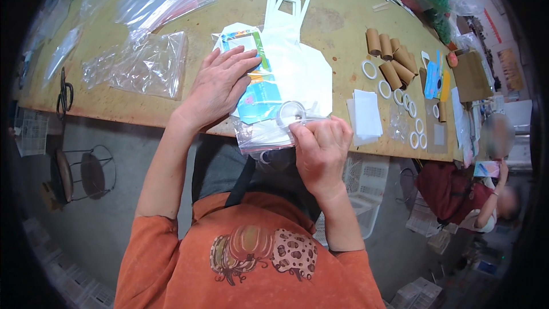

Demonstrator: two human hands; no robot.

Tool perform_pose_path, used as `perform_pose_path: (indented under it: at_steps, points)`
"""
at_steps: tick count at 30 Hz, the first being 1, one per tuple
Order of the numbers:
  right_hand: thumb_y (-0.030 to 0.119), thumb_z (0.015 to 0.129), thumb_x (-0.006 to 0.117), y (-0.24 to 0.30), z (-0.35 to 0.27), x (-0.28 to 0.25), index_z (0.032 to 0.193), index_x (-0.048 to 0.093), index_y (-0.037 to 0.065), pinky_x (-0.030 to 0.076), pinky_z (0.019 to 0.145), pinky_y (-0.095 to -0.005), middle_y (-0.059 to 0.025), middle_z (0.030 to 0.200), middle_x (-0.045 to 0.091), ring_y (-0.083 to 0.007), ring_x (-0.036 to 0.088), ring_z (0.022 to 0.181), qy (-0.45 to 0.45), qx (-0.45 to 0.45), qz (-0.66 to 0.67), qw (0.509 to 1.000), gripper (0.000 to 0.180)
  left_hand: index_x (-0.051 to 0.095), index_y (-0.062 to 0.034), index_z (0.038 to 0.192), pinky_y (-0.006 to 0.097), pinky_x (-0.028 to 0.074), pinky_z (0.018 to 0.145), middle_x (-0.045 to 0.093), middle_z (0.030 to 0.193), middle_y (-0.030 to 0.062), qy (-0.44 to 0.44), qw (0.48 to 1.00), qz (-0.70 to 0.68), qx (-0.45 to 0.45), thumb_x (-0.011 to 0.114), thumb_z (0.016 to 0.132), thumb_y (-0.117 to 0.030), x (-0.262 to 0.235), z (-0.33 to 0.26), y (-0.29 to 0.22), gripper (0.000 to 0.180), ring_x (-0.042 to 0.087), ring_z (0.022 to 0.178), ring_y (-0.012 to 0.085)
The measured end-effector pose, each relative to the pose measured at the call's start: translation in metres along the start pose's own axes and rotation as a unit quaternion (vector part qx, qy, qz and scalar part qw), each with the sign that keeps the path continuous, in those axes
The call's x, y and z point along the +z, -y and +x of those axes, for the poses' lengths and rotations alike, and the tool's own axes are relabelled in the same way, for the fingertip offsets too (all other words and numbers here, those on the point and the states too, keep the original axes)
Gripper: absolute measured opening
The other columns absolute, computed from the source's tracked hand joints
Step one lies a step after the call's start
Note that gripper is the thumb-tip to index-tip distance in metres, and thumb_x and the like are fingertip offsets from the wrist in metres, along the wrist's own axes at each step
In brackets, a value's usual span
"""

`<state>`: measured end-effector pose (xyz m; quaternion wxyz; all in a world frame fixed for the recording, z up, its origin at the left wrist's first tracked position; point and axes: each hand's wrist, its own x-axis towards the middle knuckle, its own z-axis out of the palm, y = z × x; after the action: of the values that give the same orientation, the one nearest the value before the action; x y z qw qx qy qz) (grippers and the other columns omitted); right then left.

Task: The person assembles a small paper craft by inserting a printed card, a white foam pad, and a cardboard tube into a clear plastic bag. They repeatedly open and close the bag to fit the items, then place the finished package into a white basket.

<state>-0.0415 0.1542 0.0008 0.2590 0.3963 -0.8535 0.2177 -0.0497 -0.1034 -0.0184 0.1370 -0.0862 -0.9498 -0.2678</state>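
Observation:
A clear plastic bag (251, 140) lies at the table's near edge with a blue and green printed card (257, 103) inside. My left hand (220, 83) rests flat on it, fingers stretched out. On the bag's near end is a white ring (290, 115), in it or on it, I cannot tell which. Just right of the ring, my right hand (321, 140) is closed on the bag's edge; its fingertips are partly hidden. White die-cut cards (317, 74) with handle-shaped tops lie under and beyond the bag.
Several brown cardboard tubes (388, 46) and white rings (384, 88) sit to the right, beside white paper sheets (366, 114). Clear bags (148, 68) and black scissors (64, 94) lie left. A stool (80, 174) stands on the floor; another person (457, 194) sits far right.

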Motion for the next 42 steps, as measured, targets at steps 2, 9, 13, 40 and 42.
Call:
perform_pose_path:
  at_steps: [2,9,13,40,42]
  points:
    - [0.009,0.080,0.065,-0.001,0.006,0.006,0.096,0.069,0.012,0.042,0.100,-0.0448,-0.0011,0.089,0.058,-0.0210,0.060,0.090,0.032,0.020,-0.025,0.999,0.017,0.060,-0.0092,0.138,0.051,0.021,0.124,0.057,0.147,0.0101,0.009,1.000,-0.005,0.000,0.051,0.101,-0.014,-0.002,0.003,-0.004,0.038,0.043,0.145,0.0302]
    - [0.013,0.080,0.065,-0.004,0.014,0.015,0.094,0.068,0.009,0.042,0.098,-0.0432,-0.0036,0.093,0.062,-0.0216,0.061,0.095,0.029,0.034,-0.022,0.999,0.015,0.061,-0.0070,0.136,0.049,0.022,0.124,0.057,0.147,0.0114,0.001,1.000,-0.011,-0.003,0.053,0.101,-0.013,-0.001,0.007,-0.006,0.037,0.044,0.144,0.0310]
    - [0.011,0.078,0.066,-0.001,0.007,0.023,0.094,0.069,0.010,0.042,0.095,-0.0417,-0.0047,0.097,0.064,-0.0221,0.063,0.097,-0.009,0.051,0.013,0.999,0.016,0.061,-0.0066,0.136,0.049,0.022,0.123,0.057,0.147,0.0112,0.013,1.000,0.000,-0.005,0.053,0.101,-0.013,-0.002,0.010,-0.010,0.037,0.043,0.145,0.0304]
    - [0.012,0.080,0.067,-0.008,0.005,0.022,0.099,0.068,0.010,0.044,0.081,-0.0369,-0.0024,0.099,0.061,-0.0198,0.061,0.093,0.058,-0.053,0.019,0.997,0.018,0.064,-0.0157,0.135,0.052,0.020,0.124,0.056,0.148,0.0092,0.003,1.000,0.015,0.018,0.060,0.098,-0.028,-0.002,0.002,-0.001,0.039,0.041,0.146,0.0309]
    - [0.011,0.081,0.067,-0.006,0.011,0.024,0.098,0.067,0.010,0.044,0.080,-0.0372,-0.0027,0.099,0.061,-0.0202,0.062,0.092,0.067,-0.025,-0.009,0.997,0.017,0.067,-0.0143,0.127,0.053,0.023,0.122,0.057,0.146,0.0106,-0.001,1.000,0.008,0.013,0.063,0.095,-0.031,-0.004,0.003,-0.004,0.036,0.043,0.144,0.0325]
